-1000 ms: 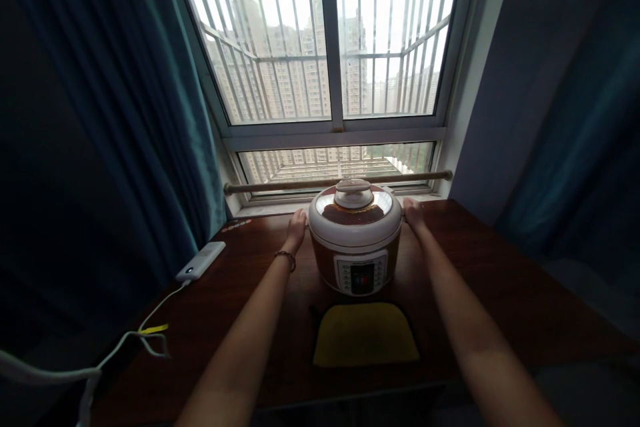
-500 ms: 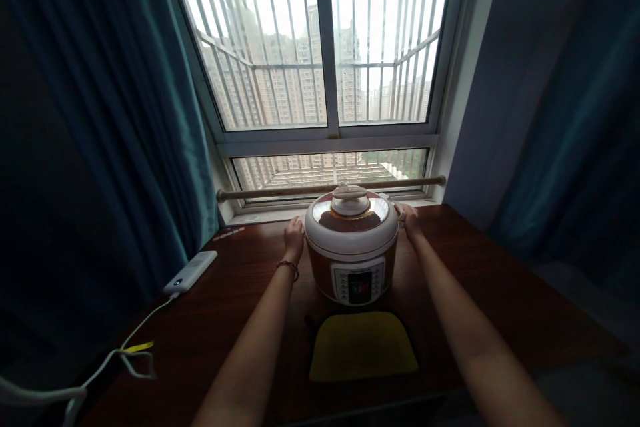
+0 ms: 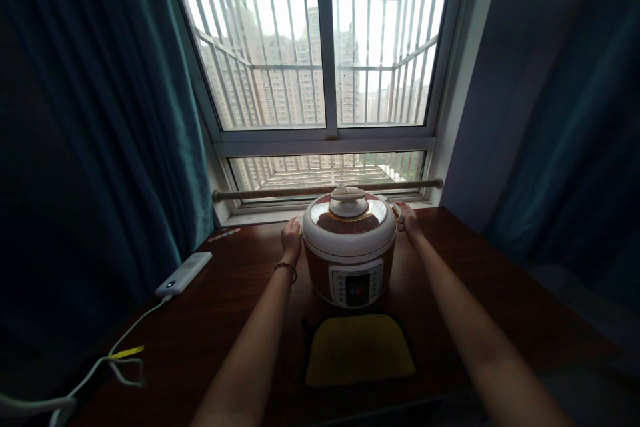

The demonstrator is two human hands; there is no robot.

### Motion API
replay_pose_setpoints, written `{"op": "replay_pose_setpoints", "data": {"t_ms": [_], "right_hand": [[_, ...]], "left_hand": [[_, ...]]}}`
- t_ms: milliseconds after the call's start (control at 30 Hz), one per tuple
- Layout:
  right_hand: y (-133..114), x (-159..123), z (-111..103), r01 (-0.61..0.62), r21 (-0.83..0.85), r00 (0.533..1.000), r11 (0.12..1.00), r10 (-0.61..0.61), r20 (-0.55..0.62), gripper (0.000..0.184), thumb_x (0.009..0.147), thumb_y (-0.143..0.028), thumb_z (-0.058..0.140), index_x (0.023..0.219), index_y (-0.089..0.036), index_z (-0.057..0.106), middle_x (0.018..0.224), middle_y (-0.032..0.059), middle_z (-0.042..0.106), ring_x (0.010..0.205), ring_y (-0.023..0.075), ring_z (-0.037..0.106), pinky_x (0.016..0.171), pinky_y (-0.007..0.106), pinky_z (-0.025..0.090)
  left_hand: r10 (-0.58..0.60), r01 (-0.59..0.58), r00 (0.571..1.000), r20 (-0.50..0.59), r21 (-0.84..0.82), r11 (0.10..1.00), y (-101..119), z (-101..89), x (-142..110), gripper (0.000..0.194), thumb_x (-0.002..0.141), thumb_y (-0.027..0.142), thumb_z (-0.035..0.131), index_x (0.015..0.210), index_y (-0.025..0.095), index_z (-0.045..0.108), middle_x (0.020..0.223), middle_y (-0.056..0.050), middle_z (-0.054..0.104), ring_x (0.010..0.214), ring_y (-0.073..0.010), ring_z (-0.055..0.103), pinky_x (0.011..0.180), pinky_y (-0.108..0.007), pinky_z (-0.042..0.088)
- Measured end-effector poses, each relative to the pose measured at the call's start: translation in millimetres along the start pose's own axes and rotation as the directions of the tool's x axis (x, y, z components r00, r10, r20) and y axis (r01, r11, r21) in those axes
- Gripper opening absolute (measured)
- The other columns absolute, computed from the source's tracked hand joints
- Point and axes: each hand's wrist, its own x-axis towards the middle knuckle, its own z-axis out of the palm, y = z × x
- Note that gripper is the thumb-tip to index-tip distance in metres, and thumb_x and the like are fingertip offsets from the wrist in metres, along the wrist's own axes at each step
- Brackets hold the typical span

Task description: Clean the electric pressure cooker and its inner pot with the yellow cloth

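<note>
A white and brown electric pressure cooker (image 3: 350,247) stands upright on the dark wooden table (image 3: 240,280), its lid on and its control panel facing me. On its left side my left hand (image 3: 291,239) is closed at the cooker's edge, with a beaded bracelet at the wrist. Across from it, my right hand (image 3: 407,220) grips the right side near the handle. Both sets of fingers are partly hidden behind the cooker. A yellow-green cloth pad (image 3: 361,350) with a dark border lies flat just in front of the cooker.
A white power bank (image 3: 184,273) with a white cable (image 3: 143,323) lies at the left. Behind the cooker are a rail (image 3: 270,193) and a barred window. Blue curtains (image 3: 185,213) hang at both sides.
The view has shifted very slightly. Both hands stay on the cooker's sides, and the cooker keeps its place on the table.
</note>
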Motion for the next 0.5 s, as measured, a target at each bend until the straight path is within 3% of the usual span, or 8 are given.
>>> {"op": "replay_pose_setpoints", "data": {"t_ms": [133, 500], "right_hand": [[0.2, 0.6, -3.4, -0.083, -0.025, 0.995, 0.996, 0.085, 0.054, 0.042, 0.070, -0.050, 0.047, 0.094, -0.018, 0.058, 0.062, -0.0017, 0.056, 0.048, 0.0115, 0.047, 0.044, 0.021, 0.034], [-7.0, 10.5, -7.8, -0.020, -0.130, 0.997, 0.991, 0.029, 0.066, 0.034, 0.065, -0.042, 0.050, 0.083, -0.015, 0.060, 0.068, 0.0010, 0.061, 0.063, 0.0152, 0.053, 0.055, 0.024, 0.040]], "left_hand": [[0.016, -0.016, 1.000, -0.005, 0.006, 1.000, 3.3, -0.8, -1.4, 0.034, 0.076, 0.032, 0.036, 0.089, 0.014, 0.062, 0.094, -0.010, 0.066, 0.091, -0.0239, 0.058, 0.082, -0.034, 0.043], [0.033, -0.032, 0.999, -0.010, 0.034, 0.999, 4.3, -1.8, -2.7, 0.034, 0.077, 0.032, 0.036, 0.090, 0.015, 0.063, 0.092, -0.009, 0.066, 0.090, -0.0242, 0.057, 0.081, -0.034, 0.042]]}}
